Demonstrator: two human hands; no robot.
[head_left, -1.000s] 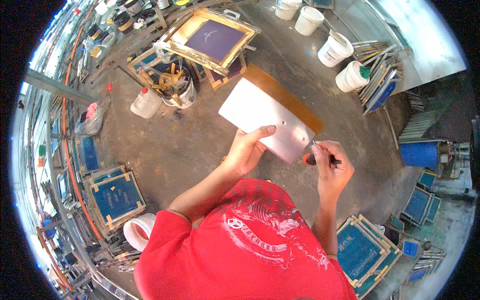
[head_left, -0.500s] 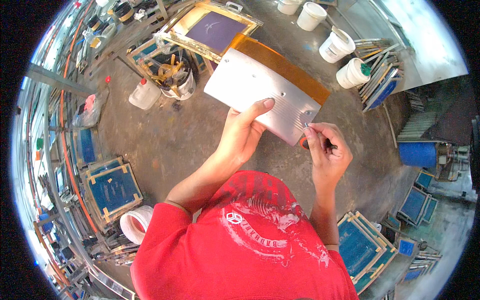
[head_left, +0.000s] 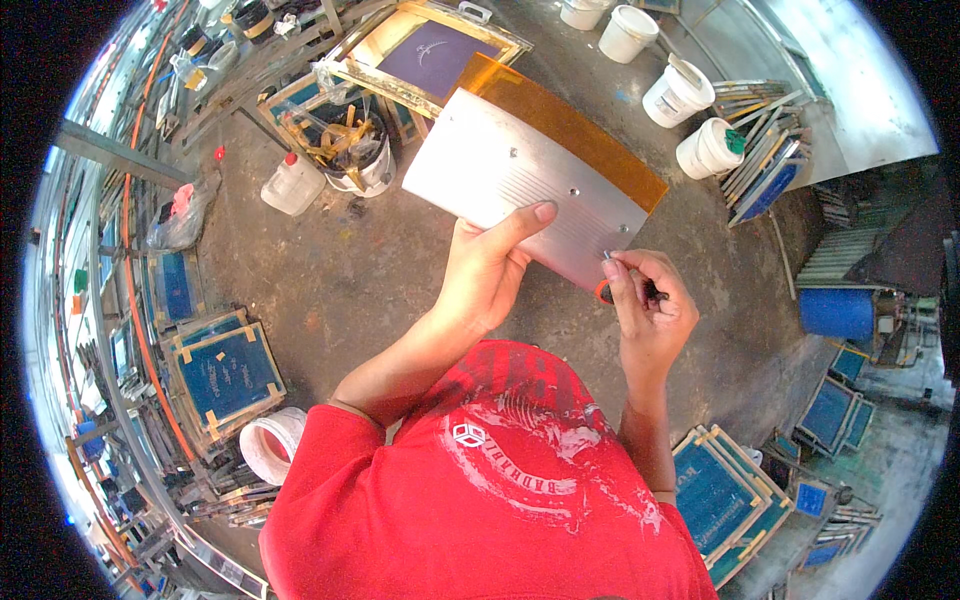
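on my feed, the left hand (head_left: 482, 272) clasps an amber-edged silver metal plate (head_left: 500, 170); the right hand (head_left: 647, 305) pinches a tiny silver piece (head_left: 607, 255), cupping a red-and-black tool (head_left: 601, 291).

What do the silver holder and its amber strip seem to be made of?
Silver holder: probably aluminium, bare or satin, from its grey metallic sheen and fine grooves. Amber strip: perhaps smooth polyurethane or rubber, as it looks translucent; exact type unclear.
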